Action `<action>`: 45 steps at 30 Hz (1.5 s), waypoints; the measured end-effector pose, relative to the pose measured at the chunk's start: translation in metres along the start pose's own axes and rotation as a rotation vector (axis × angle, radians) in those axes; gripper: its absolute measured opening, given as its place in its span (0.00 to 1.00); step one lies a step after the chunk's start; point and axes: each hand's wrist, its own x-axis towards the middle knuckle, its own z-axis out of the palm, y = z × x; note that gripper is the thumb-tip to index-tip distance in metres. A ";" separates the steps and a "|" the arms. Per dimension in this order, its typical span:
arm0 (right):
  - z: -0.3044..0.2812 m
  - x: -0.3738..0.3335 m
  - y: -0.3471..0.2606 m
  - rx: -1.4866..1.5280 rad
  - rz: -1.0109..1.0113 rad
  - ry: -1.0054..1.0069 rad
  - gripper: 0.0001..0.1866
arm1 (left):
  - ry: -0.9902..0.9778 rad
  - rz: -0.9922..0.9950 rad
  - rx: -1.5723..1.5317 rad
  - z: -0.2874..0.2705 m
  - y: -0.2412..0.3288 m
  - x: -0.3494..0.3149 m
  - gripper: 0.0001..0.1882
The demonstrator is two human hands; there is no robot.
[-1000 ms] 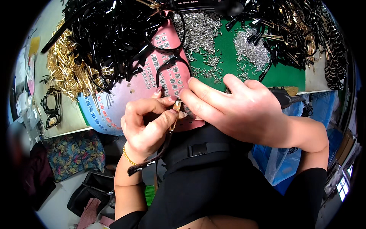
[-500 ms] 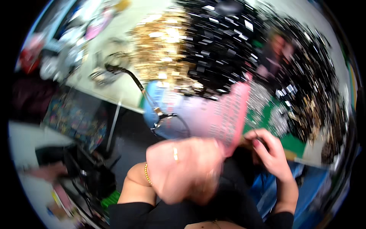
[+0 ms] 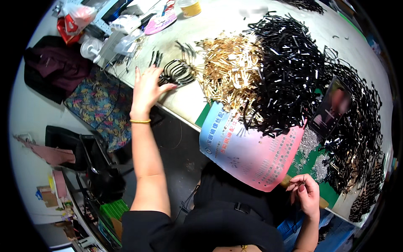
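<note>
My left hand (image 3: 147, 88) reaches to the left side of the table, fingers stretched and apart, thumb beside a row of black eyeglass frames (image 3: 178, 72) with curved temples. My right hand (image 3: 305, 192) is closed at the table's near edge, fingertips pinched on something small and dark that I cannot make out. Close to it lies the blue-to-pink printed mat (image 3: 247, 155), which hangs over the edge. Behind the mat are a heap of gold metal pieces (image 3: 231, 67) and a bigger heap of black eyeglass temples (image 3: 289, 71).
Silvery small parts (image 3: 322, 167) lie on a green mat (image 3: 302, 161). A phone (image 3: 330, 107) leans against more black temples at the right. Farther left on the table are a pink hand fan (image 3: 160, 23), a yellow tub (image 3: 190, 8) and a white fan (image 3: 90, 48).
My left hand has moved from the middle near the mat to the far left. The eyeglass frame seen before it is no longer over the mat. My right hand stays by the edge.
</note>
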 end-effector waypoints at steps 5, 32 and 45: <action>-0.001 -0.001 0.007 0.044 -0.087 0.049 0.20 | -0.021 0.024 -0.196 -0.013 0.010 0.010 0.23; -0.174 -0.159 0.039 0.461 -0.535 0.917 0.13 | -0.322 1.389 -0.636 -0.118 0.909 0.215 0.41; -0.183 -0.158 0.044 0.447 -0.525 0.933 0.10 | 0.053 1.381 -0.716 -0.161 0.829 0.174 0.30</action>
